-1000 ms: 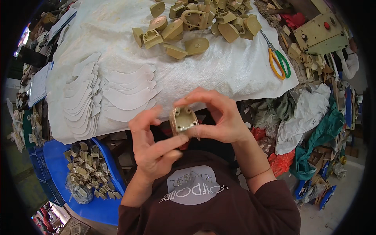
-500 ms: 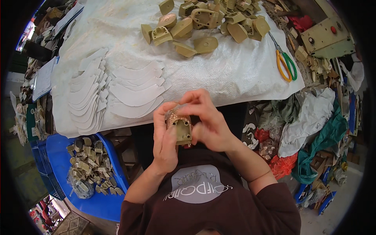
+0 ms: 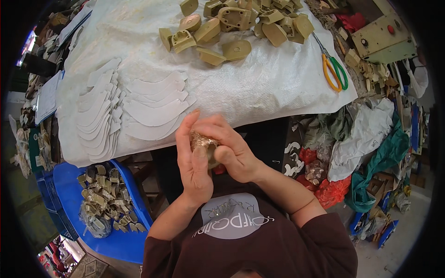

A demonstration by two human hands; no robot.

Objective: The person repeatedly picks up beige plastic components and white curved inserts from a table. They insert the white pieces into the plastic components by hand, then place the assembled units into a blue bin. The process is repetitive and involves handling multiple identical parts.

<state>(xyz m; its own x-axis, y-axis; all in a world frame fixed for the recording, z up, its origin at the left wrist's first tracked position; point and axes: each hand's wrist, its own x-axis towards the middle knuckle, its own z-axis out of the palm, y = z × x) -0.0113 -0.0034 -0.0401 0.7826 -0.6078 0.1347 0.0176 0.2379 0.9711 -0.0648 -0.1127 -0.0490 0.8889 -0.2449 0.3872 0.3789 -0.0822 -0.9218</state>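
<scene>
Between my two hands, in front of my chest, is a beige plastic shoe heel with a glittery, gold-toned covering around its top part. My left hand grips its left side, thumb laid along it. Fingers of my right hand wrap over the top and right side, its thumb pressed in close. Much of the heel is hidden by the fingers. Beyond, on a white woven sheet, lie overlapping pale grey curved cut pieces and a heap of bare beige heels.
Scissors with yellow and green handles lie at the sheet's right edge. At lower left a blue plastic chair holds many glitter-covered heels. A control box, plastic bags and scraps crowd the right side.
My right hand has closed further around the heel, and the heel has turned so its holed face is mostly covered. My head view has shifted slightly.
</scene>
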